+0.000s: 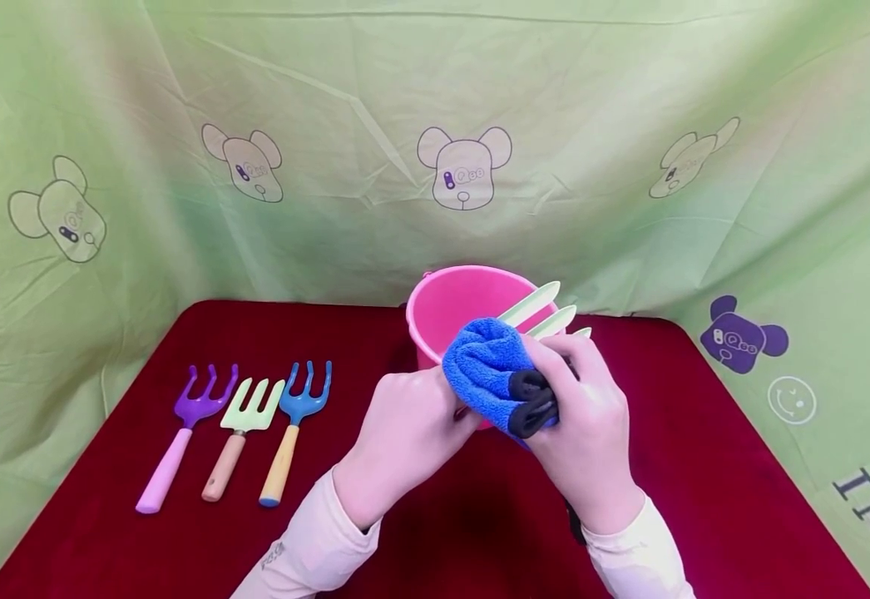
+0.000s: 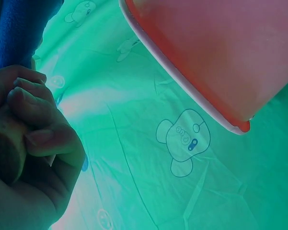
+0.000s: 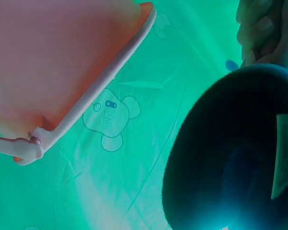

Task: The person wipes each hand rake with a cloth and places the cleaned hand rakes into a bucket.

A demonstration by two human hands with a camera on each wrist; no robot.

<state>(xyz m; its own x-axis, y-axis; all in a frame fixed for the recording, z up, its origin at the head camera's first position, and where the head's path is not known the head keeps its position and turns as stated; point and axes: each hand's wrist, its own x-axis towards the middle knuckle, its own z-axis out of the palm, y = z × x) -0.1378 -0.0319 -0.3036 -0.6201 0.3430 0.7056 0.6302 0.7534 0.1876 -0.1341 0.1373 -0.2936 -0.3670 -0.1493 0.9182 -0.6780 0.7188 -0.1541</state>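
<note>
Both hands raised | left hand [image 1: 405, 433] fingers grip handle [image 2: 5, 148] | right hand [image 1: 585, 416] fingers pinch cloth [image 1: 491, 366]

The person wears a long-sleeved top in a pale cream-pink, its sleeves [image 1: 315, 545] close-fitting and reaching to the wrists, where the cuffs end in a plain edge. On the left sleeve, near the bottom of the head view, a small dark printed marking [image 1: 273, 556] shows, too small to read. Both hands are bare: the left hand [image 1: 405, 428] and the right hand [image 1: 585, 424].
</note>
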